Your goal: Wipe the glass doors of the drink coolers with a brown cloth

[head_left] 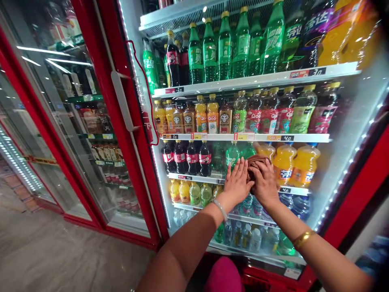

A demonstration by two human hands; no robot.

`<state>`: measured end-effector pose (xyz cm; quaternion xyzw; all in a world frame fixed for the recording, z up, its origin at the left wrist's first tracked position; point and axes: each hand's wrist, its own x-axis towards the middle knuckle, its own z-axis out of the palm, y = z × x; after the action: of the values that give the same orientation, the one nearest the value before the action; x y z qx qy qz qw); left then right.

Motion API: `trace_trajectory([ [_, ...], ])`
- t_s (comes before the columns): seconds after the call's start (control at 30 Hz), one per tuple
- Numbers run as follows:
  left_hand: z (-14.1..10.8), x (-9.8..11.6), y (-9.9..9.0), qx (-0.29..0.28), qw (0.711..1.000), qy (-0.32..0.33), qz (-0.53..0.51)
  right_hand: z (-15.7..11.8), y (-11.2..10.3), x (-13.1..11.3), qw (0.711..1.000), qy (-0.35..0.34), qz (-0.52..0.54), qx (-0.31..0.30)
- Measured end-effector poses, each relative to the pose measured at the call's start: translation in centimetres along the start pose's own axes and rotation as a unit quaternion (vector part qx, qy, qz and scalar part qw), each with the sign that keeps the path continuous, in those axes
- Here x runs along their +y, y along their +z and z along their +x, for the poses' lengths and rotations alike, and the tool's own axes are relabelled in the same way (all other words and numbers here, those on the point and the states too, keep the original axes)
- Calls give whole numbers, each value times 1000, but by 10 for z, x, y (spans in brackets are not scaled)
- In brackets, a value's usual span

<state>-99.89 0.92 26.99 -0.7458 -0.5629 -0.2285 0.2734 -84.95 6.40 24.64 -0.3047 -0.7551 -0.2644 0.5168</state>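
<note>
A brown cloth [259,161] is bunched under the fingers of my right hand [265,183], in front of the glass of a drinks cooler. The fingers of that hand curl over it. My left hand [237,182] lies spread just to the left, its palm toward the glass and its fingertips near green bottles [232,154]. Its thumb is close to the cloth, and I cannot tell whether they touch. Orange drink bottles [284,164] stand behind the glass right of my right hand.
Shelves [258,83] of bottles rise above and continue below my hands. The cooler's red frame [358,207] runs down the right. Another glass door with a white handle [123,101] stands left. Grey floor [91,259] shows at lower left.
</note>
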Motion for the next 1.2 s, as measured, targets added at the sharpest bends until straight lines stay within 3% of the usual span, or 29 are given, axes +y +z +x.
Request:
trace_trajectory([
  [0.13,-11,-23,-4,-10,1000,-14,10,17,5,-11,998,-49,7,-39],
  [0.23,0,-39,-16,-4,1000,-24,15,51,-2,-3,993,-99,16,-70],
  [0.33,18,-45,-29,25,999,-19,14,73,-10,11,989,-132,2,-60],
  [0.5,26,-36,-29,37,999,12,2,47,-6,15,996,-86,1,-11],
  [0.7,-10,-37,-5,2,1000,18,21,0,13,-12,997,-79,11,-22],
  [0.83,-24,-55,1,-18,999,-15,43,15,21,-17,987,-144,31,-62],
  [0.93,-15,-66,-6,-10,998,-42,51,49,18,-9,978,-187,39,-81],
  [1.03,1,-66,-17,23,996,-59,57,71,11,-1,980,-187,22,-66],
  [1.1,7,-59,-21,39,996,-54,52,68,8,1,987,-156,6,-36],
  [1.2,-1,-50,-15,33,998,-29,41,40,13,-7,995,-104,4,-7],
])
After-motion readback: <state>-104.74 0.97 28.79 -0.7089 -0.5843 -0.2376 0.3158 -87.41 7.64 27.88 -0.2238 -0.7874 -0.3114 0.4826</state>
